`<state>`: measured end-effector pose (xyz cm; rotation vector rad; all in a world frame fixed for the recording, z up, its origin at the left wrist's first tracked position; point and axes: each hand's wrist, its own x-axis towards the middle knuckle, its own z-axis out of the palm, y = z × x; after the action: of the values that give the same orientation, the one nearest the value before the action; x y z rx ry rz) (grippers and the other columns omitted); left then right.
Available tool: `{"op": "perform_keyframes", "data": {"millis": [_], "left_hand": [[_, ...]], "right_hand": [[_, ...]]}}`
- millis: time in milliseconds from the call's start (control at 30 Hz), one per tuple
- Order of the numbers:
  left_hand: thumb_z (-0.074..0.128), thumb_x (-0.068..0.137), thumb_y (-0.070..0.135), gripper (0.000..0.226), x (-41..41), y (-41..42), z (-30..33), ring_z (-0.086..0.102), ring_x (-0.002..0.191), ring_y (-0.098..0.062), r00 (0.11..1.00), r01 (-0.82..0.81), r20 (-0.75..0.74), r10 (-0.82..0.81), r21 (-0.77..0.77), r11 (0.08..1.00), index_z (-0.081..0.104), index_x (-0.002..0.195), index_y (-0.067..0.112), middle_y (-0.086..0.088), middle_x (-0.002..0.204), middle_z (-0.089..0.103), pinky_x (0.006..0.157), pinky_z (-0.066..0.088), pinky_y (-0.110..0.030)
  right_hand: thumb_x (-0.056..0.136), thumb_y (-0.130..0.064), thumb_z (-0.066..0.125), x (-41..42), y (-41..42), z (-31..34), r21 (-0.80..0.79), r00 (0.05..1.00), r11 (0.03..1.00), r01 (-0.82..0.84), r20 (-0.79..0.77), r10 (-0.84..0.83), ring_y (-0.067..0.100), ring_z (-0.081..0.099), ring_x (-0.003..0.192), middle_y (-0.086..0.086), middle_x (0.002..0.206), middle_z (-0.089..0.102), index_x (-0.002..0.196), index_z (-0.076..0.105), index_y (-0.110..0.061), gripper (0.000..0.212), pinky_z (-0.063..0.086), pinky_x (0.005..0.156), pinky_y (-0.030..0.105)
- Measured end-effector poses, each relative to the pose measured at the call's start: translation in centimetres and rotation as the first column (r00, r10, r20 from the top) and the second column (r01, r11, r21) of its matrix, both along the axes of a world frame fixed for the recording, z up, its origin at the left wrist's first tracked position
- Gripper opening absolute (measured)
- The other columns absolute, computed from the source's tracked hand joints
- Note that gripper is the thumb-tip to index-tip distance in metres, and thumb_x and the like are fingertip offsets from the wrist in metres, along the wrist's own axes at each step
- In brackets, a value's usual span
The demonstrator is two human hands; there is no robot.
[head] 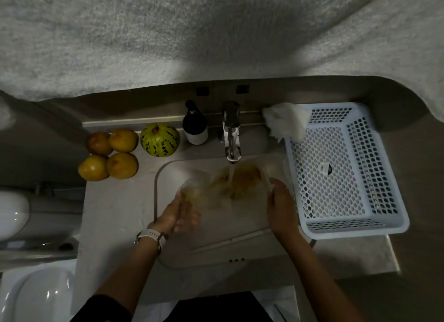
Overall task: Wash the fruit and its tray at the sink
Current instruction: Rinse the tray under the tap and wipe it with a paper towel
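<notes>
Rinsing clear tray (230, 185) (blurred), amber-stained

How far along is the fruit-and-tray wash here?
Done, apparently: five fruits sit on the counter left of the sink, though whether they were washed cannot be told. In hand: the clear tray under the running tap, held by the left hand and right hand. Left: finishing the tray; the basket holds no fruit.
</notes>
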<state>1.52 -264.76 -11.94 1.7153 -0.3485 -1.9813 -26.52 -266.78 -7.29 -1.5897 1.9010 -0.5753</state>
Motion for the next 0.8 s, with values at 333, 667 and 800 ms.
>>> {"op": "perform_keyframes", "data": {"millis": [333,667,800], "left_hand": [[0.035,0.103,0.042,0.049,-1.6,-0.8,1.4,0.056,0.121,-0.037,0.984,-0.178,-0.043,0.175,-0.083,0.981,0.047,0.137,0.01,-0.018,0.132,0.058,0.102,0.044,-0.059],[0.038,0.103,0.013,0.036,-0.8,-1.2,2.2,0.057,0.114,-0.028,0.949,-0.084,0.235,0.21,-0.454,0.887,0.043,0.138,0.003,-0.016,0.125,0.057,0.088,0.051,-0.034],[0.042,0.103,0.015,0.031,-0.6,-1.3,3.7,0.06,0.108,-0.026,0.868,0.127,0.467,0.171,-0.541,0.832,0.048,0.132,0.009,-0.007,0.112,0.062,0.095,0.049,-0.043]], "right_hand": [[0.099,-0.005,0.042,-0.5,0.6,0.1,-0.008,0.983,0.998,0.059,0.176,-0.057,0.011,0.05,0.103,0.002,0.116,0.053,0.141,0.04,-0.016,0.043,0.046,0.091,0.034],[0.099,0.0,0.039,0.0,0.5,-3.2,0.045,0.977,0.998,0.045,0.206,-0.053,-0.002,0.046,0.077,-0.001,0.09,0.048,0.141,0.035,-0.014,0.045,0.041,0.076,0.016],[0.093,0.006,0.047,0.6,0.2,-4.3,0.148,0.979,0.989,-0.007,0.202,-0.024,0.017,0.052,0.086,0.006,0.099,0.051,0.141,0.033,-0.015,0.055,0.043,0.072,0.026]]}}
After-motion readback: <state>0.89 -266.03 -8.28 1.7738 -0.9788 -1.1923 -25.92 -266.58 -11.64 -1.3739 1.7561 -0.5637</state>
